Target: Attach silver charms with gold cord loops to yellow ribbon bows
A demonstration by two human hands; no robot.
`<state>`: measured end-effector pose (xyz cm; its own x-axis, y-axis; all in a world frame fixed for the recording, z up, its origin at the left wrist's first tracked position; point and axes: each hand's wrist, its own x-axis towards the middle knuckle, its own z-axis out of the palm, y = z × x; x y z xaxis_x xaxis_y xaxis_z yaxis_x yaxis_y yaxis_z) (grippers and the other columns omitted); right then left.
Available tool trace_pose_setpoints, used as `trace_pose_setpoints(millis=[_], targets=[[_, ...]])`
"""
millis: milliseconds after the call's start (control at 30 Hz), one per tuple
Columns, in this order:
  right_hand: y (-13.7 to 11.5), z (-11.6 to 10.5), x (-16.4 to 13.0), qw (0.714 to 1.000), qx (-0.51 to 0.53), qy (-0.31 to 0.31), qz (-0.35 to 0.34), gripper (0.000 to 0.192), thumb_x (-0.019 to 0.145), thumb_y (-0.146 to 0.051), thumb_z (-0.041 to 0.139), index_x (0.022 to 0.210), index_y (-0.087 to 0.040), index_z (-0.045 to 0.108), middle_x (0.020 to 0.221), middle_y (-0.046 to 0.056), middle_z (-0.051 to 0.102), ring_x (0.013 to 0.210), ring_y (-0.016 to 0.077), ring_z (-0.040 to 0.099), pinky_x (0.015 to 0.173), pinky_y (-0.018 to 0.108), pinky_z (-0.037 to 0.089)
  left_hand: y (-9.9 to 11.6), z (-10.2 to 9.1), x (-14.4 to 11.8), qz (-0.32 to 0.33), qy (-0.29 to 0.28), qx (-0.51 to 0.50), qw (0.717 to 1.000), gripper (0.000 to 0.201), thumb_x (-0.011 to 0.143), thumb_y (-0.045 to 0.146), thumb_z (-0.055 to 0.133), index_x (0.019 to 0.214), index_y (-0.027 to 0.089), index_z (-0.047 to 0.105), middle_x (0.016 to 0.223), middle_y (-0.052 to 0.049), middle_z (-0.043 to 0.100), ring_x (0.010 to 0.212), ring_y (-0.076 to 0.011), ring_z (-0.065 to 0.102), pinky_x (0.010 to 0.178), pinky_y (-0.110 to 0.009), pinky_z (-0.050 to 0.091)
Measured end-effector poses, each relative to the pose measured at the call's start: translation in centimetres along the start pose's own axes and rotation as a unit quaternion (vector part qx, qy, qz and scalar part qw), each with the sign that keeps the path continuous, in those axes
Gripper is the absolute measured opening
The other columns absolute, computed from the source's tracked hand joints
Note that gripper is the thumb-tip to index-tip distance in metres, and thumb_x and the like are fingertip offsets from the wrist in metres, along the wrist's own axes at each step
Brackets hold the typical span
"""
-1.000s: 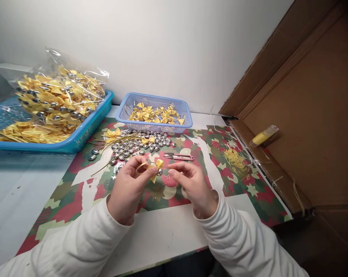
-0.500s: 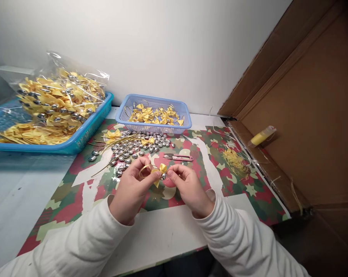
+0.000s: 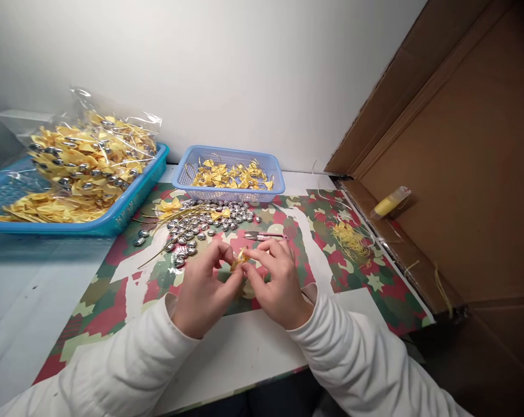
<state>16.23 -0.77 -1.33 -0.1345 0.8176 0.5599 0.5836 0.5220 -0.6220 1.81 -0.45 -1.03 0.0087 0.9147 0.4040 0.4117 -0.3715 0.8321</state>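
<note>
While both hands meet at frame centre, left hand and right hand pinch one yellow bow; assembly step, next needs steady fingertip tension.

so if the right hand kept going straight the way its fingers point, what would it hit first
The right hand points up and to the left, fingertips pinching the small yellow bow that the left hand also holds. Past the bow, it would probably meet the left hand's fingers first, then the pile of silver beads, though depth is unclear.
</note>
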Motion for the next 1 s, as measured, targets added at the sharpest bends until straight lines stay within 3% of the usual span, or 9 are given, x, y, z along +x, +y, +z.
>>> trace_pose_setpoints(millis=[133,300,500,667,800,900,1000], targets=[[0.3,0.1,0.2,0.998,0.018,-0.023,0.052,0.013,0.088,-0.015,0.059,0.092,-0.018,0.071,0.086,0.006,0.062,0.086,0.0215,0.053,0.077,0.036,0.042,0.1,0.0,0.0,0.066,-0.010,0.044,0.997,0.015,0.082,0.016,0.057,0.075,0.022,0.046,0.065,0.007,0.048,0.057,-0.0102,0.044,0.058,-0.023,0.036],[0.2,0.0,0.4,0.992,0.077,-0.049,0.090,0.011,0.087,-0.013,0.060,0.080,-0.018,0.067,0.084,0.004,0.060,0.086,0.0205,0.054,0.077,0.035,0.042,0.1,0.0,0.0,0.071,-0.021,0.043,0.996,0.014,0.080,0.014,0.057,0.075,0.022,0.047,0.066,0.006,0.050,0.059,-0.0103,0.046,0.059,-0.023,0.037],[0.3,0.1,0.4,0.990,0.133,-0.007,0.044,0.014,0.087,-0.009,0.062,0.083,-0.021,0.070,0.083,0.002,0.056,0.086,0.0182,0.053,0.080,0.034,0.045,-0.2,-0.1,0.1,-0.065,-0.033,-0.071,0.995,0.018,0.079,0.020,0.061,0.074,0.022,0.044,0.068,0.005,0.046,0.060,-0.0112,0.042,0.054,-0.024,0.033],[0.3,0.1,0.3,0.984,0.176,0.003,0.036,0.015,0.090,-0.012,0.059,0.084,-0.023,0.068,0.085,0.002,0.052,0.087,0.0176,0.052,0.081,0.035,0.048,-0.4,0.0,0.4,-0.171,-0.062,-0.202,0.962,0.028,0.074,0.024,0.070,0.075,0.022,0.042,0.067,0.007,0.043,0.057,-0.0092,0.040,0.051,-0.022,0.033],[0.6,-0.2,0.5,0.967,0.248,0.061,0.017,0.014,0.092,-0.015,0.057,0.087,-0.024,0.066,0.089,0.002,0.051,0.085,0.0151,0.055,0.077,0.032,0.049,-0.3,0.1,0.8,-0.214,-0.064,-0.254,0.941,0.033,0.070,0.025,0.074,0.071,0.021,0.041,0.063,0.008,0.041,0.055,-0.0079,0.038,0.050,-0.020,0.034],[0.7,-0.8,0.8,0.945,0.307,0.116,0.000,0.014,0.096,-0.017,0.053,0.089,-0.025,0.063,0.094,0.002,0.059,0.090,0.0157,0.060,0.082,0.034,0.050,-0.3,0.2,1.0,-0.240,-0.053,-0.270,0.931,0.035,0.067,0.023,0.074,0.069,0.021,0.039,0.061,0.009,0.040,0.055,-0.0070,0.037,0.050,-0.018,0.034],[0.5,-1.3,1.0,0.927,0.352,0.128,0.013,0.014,0.098,-0.020,0.050,0.092,-0.026,0.061,0.091,0.002,0.067,0.089,0.0164,0.065,0.083,0.036,0.052,-0.3,0.1,1.1,-0.256,-0.050,-0.274,0.925,0.036,0.066,0.021,0.074,0.070,0.021,0.039,0.063,0.009,0.040,0.055,-0.0065,0.038,0.051,-0.018,0.034]])
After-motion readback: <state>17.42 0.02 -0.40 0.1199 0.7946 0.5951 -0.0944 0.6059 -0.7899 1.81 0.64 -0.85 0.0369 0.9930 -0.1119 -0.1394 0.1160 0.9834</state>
